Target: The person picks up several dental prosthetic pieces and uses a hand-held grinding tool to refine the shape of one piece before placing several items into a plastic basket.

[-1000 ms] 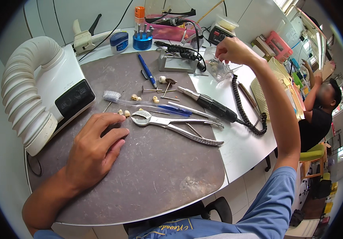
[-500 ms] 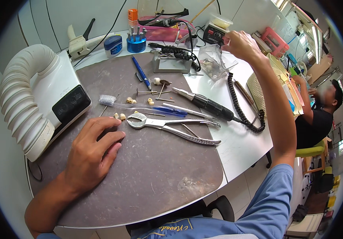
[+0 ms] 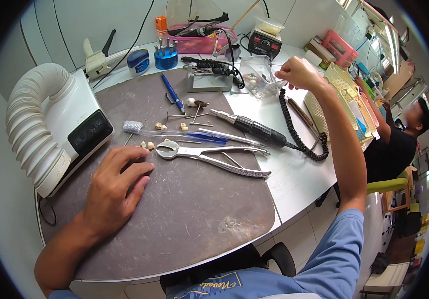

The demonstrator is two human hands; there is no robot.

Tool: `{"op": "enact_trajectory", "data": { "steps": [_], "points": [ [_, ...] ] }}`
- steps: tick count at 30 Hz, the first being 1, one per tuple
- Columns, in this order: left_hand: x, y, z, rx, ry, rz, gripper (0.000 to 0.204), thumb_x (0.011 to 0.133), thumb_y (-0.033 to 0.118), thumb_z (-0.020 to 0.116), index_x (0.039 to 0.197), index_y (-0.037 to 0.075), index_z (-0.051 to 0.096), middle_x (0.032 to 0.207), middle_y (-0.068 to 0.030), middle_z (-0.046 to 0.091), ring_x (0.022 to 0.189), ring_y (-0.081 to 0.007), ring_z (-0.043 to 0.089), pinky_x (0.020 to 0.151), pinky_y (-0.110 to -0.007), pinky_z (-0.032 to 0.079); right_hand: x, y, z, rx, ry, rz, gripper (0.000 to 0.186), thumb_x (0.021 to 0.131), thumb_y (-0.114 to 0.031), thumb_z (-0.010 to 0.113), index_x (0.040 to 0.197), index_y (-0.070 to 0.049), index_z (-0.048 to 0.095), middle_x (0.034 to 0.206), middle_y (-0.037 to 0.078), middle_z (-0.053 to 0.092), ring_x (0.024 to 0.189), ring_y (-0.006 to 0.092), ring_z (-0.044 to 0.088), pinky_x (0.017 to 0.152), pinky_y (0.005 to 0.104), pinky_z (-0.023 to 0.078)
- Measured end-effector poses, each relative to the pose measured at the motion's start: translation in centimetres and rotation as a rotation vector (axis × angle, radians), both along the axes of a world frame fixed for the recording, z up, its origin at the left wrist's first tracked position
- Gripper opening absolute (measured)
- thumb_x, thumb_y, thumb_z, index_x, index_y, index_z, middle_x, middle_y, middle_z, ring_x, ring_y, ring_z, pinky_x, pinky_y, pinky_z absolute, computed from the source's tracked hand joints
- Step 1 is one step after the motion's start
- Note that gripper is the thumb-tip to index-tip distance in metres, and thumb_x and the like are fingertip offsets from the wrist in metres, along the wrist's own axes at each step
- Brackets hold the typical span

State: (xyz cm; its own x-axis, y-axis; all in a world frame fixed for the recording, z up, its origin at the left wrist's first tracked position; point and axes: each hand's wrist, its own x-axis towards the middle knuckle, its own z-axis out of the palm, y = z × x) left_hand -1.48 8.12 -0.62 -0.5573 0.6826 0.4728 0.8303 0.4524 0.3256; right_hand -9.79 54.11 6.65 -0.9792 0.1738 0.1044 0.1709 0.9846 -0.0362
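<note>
My left hand [image 3: 117,184] rests on the brown mat [image 3: 214,224], fingers loosely bent and apart, holding nothing. Just beyond its fingertips lie small cream-coloured tooth-shaped pieces [image 3: 150,145] and metal pliers [image 3: 209,157] with curved handles. My right hand [image 3: 302,74] reaches far out at the back right. Its fingers are pinched together at the edge of a clear plastic container [image 3: 258,74] with small pieces inside; the fingertips are partly hidden. A black rotary handpiece [image 3: 259,130] lies between the hands, its coiled cord running up beneath my right hand.
A white extractor with a ribbed hose [image 3: 30,114] stands at left. Brushes and pens [image 3: 174,94], a blue bur holder [image 3: 166,59], a pink basket [image 3: 189,45] and a control box [image 3: 264,42] line the back. A woven basket [image 3: 331,99] is at right; a person in black [image 3: 394,149] sits beyond.
My right hand has come down from the control box to the edge of the clear container. The left hand stays on the mat. The whole view has shifted slightly.
</note>
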Motion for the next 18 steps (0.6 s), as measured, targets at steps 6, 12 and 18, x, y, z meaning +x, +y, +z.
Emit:
{"op": "enact_trajectory", "data": {
  "steps": [6,12,18],
  "points": [
    [0.0,0.2,0.1,0.003,-0.001,-0.003,0.023,0.079,-0.002,0.074,0.102,0.000,0.069,0.116,-0.0149,0.064,0.111,-0.0330,0.063,0.094,-0.042,0.051,-0.1,1.8,-0.8,-0.237,0.008,0.012,0.021,0.084,-0.024,0.072,0.088,-0.004,0.079,0.063,0.007,0.070,0.059,0.0150,0.070,0.058,0.0307,0.055],
    [0.0,0.1,0.2,0.000,-0.008,0.002,0.023,0.079,-0.002,0.075,0.102,0.001,0.070,0.116,-0.0148,0.064,0.111,-0.0329,0.062,0.093,-0.042,0.051,0.7,0.1,-0.5,0.195,0.292,0.127,0.026,0.084,-0.024,0.077,0.106,-0.010,0.076,0.102,0.012,0.075,0.093,0.0248,0.071,0.083,0.0406,0.054],
    [-0.1,0.1,0.1,-0.001,-0.011,0.000,0.023,0.079,-0.002,0.075,0.102,0.000,0.070,0.116,-0.0149,0.064,0.111,-0.0332,0.062,0.094,-0.042,0.051,-0.7,-3.5,1.4,0.025,-0.180,0.346,0.025,0.082,-0.021,0.075,0.103,-0.007,0.074,0.096,0.007,0.074,0.085,0.0201,0.069,0.076,0.0371,0.054]
  ]
}}
